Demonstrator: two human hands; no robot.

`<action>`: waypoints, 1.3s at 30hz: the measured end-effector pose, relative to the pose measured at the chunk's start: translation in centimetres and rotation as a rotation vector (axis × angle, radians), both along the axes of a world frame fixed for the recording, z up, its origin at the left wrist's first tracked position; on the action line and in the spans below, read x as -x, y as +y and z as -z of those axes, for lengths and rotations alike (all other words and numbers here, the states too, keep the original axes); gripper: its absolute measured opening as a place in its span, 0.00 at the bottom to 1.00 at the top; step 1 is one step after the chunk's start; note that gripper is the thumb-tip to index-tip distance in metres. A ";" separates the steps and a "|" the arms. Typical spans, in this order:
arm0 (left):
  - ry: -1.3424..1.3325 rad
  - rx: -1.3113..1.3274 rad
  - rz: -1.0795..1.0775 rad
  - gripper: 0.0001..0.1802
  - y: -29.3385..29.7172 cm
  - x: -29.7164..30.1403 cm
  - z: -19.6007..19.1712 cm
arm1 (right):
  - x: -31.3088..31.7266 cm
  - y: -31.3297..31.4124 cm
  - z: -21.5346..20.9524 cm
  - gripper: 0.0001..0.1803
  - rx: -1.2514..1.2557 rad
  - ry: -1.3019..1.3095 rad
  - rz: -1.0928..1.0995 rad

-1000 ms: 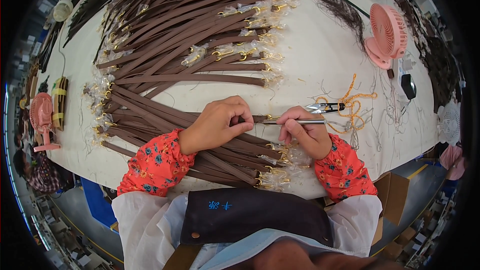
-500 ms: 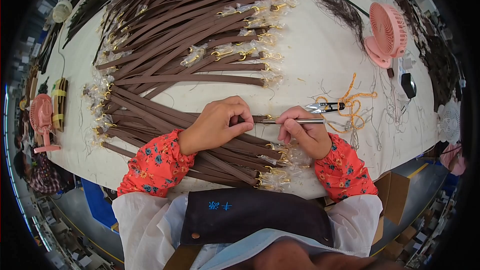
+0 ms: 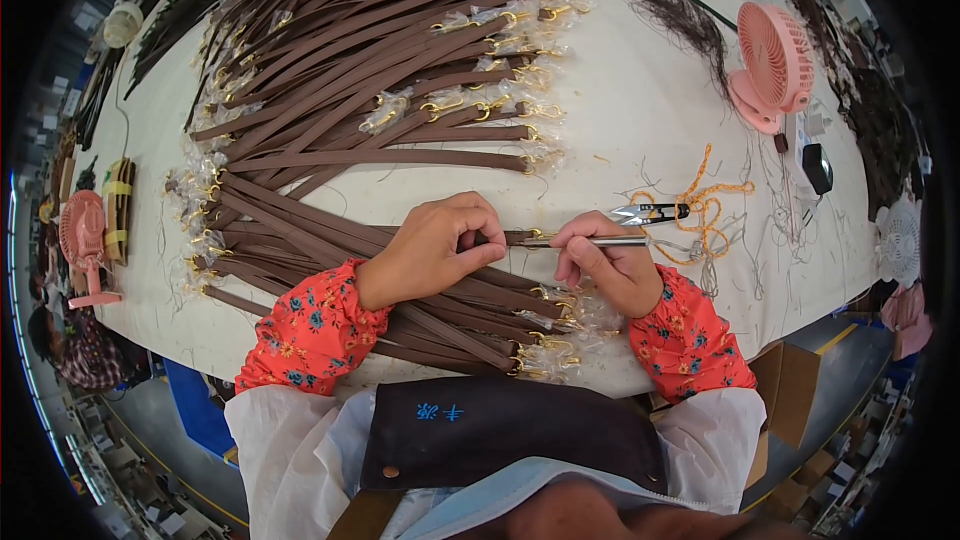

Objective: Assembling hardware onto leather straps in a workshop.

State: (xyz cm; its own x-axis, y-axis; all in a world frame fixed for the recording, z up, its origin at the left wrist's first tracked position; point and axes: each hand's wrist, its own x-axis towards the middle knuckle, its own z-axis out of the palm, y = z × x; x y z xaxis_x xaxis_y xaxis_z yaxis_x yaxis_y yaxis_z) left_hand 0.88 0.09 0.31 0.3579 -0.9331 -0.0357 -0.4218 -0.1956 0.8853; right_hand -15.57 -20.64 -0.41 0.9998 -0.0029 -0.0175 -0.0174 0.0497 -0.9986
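Observation:
My left hand (image 3: 440,245) is closed in a pinch on a brown strap (image 3: 515,237), near the strap's right end. A gold metal fitting (image 3: 540,238) shows at that end, between my two hands. In my right hand (image 3: 605,260) is a slim silver tool that looks like tweezers (image 3: 622,241); its narrow tip points left and lies at the strap end. Whether the tip touches the strap I cannot tell. More brown straps (image 3: 480,325) lie under and around my left hand, their ends wrapped in clear plastic.
Beyond my hands spreads a big pile of brown straps (image 3: 370,70) with gold hooks. Right of my right hand are thread snips (image 3: 650,213) and a tangled orange cord (image 3: 705,210). Pink fans stand at right (image 3: 775,60) and left (image 3: 82,240). A cardboard box (image 3: 785,395) is below the table's edge.

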 end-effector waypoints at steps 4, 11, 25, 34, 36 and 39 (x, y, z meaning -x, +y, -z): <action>-0.011 0.003 0.003 0.04 0.0 0.0 -0.1 | 0.0 0.0 0.1 0.12 -0.002 0.011 0.001; 0.004 -0.001 -0.003 0.04 -0.1 0.0 -0.1 | 0.1 -0.1 0.1 0.11 -0.013 0.015 0.004; -0.511 0.083 0.003 0.13 -0.3 0.4 0.3 | 0.0 0.0 -0.4 0.10 -0.014 -0.055 0.148; -0.295 0.019 0.007 0.08 -0.7 1.1 0.3 | -0.3 0.2 0.2 0.12 -0.019 -0.199 0.185; -0.311 0.037 -0.011 0.07 -0.7 1.0 0.6 | -0.2 0.2 0.1 0.13 -0.041 -0.177 0.173; -0.244 0.043 -0.005 0.06 -0.6 0.8 1.0 | -0.2 0.3 -0.2 0.14 -0.044 -0.141 0.166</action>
